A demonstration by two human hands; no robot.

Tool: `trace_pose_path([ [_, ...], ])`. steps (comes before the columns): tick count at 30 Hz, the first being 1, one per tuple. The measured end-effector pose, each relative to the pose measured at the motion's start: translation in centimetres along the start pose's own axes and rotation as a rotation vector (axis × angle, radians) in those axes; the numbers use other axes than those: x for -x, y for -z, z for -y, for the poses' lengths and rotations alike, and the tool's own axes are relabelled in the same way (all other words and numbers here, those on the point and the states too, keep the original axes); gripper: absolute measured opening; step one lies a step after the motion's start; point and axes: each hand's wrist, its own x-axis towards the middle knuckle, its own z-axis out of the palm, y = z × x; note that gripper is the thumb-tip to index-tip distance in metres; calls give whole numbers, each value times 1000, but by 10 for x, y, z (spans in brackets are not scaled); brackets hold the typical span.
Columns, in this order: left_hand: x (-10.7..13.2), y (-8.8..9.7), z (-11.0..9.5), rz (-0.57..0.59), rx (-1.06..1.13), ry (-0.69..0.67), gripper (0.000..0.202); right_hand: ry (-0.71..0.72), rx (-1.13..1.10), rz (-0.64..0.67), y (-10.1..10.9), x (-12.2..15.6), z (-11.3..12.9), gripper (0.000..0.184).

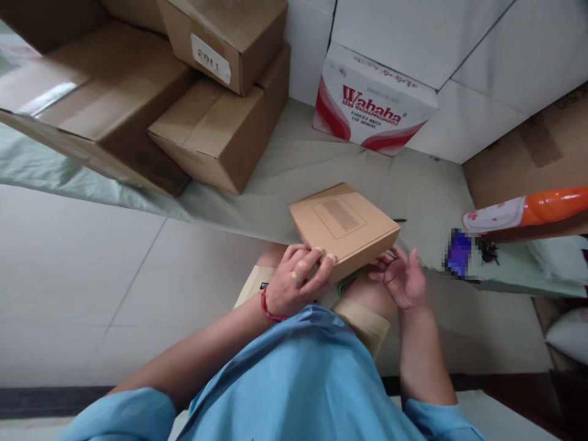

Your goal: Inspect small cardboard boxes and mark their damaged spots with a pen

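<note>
A small flat cardboard box (321, 208), with a printed rectangular outline on its lid, is tilted at the front edge of the green cloth, above my knees. My left hand (301, 275) grips its near left edge, fingers on top; the thumb is hidden. A ring and a red bracelet show on that hand. Beside the box's near right corner is my right hand (404, 278), palm turned up and fingers loosely apart, with nothing held in it. Its fingertips come close to the box's underside; whether they touch, I cannot tell. Behind the box lies a thin dark pen-like object (400, 220).
Large cardboard boxes (138, 79) are stacked at the left on the green cloth (271, 165). A white and red Wahaba carton (372, 104) stands against the tiled wall. To the right are an orange bottle (551, 208), a blurred phone-like object (458, 254) and dark keys (487, 250).
</note>
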Motion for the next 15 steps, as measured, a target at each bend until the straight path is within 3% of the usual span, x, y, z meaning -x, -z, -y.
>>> trace_pose_path([
  [3,-4,-11,-1,44,8,-112,26,-18,46,64,-10,0,25,77],
  [6,-5,-21,-3,50,28,-175,22,-10,177,27,-11,0,43,82],
  [11,-3,-36,1,67,90,-217,25,-66,388,-97,-9,3,54,72],
  [15,3,-52,22,122,124,-119,37,123,466,-272,15,-21,83,69],
])
